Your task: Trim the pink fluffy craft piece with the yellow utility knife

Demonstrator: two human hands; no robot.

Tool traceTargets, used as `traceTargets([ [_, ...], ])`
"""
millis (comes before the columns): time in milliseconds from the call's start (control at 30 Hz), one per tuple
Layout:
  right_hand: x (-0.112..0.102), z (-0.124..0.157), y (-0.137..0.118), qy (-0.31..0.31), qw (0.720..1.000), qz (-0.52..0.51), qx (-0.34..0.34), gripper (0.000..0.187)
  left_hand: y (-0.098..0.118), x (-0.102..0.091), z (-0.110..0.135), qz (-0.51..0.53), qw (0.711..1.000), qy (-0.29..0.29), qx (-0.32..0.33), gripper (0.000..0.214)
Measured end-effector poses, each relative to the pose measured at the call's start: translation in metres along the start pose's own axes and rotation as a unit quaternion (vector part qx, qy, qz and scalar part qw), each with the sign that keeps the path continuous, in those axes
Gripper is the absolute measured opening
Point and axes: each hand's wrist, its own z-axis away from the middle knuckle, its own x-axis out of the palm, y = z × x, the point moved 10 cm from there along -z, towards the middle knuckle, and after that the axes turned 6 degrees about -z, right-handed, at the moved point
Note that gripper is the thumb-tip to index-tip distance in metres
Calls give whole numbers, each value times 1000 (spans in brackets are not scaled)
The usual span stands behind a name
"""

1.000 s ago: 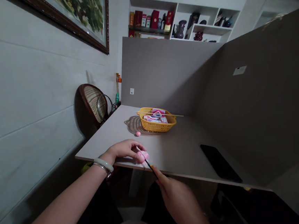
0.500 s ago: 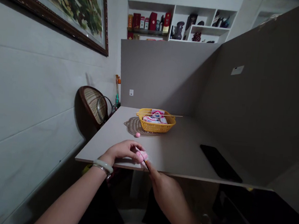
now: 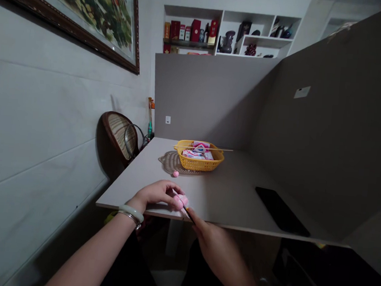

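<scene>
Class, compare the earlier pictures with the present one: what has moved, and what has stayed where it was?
The right hand slid forward along the thin stick, closer to the pink pieces, so less stick shows. The left hand kept its hold on the pink pieces. The yellow basket, loose pink ball and black phone stayed put.

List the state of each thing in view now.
left hand: pinching pink pieces at the table near edge.
right hand: gripping thin dark stick, tip at the pink pieces.
yellow basket: upright, holding packets.
wooden skewer: lying across the basket rim.
pink ball: loose on the table, apart from the basket.
phone: flat, screen dark.
</scene>
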Motion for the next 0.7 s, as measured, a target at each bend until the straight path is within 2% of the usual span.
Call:
traceTargets([
  [133, -3, 10, 8, -32, 999, 20, 19, 57, -1, 4, 0, 9, 1000, -12, -1, 53],
  [333, 5, -4, 2, -3, 1000, 29, -2, 65, -1, 1, 0, 17, 1000, 1, -2, 51],
  [533, -1, 5, 11, -26, 1000, -1, 18, 59, -3, 6, 0, 35, 999, -19, -8, 55],
  [700, 2, -4, -1, -1, 1000, 17, -2, 67, -3, 2, -1, 13, 1000, -6, -5, 53],
])
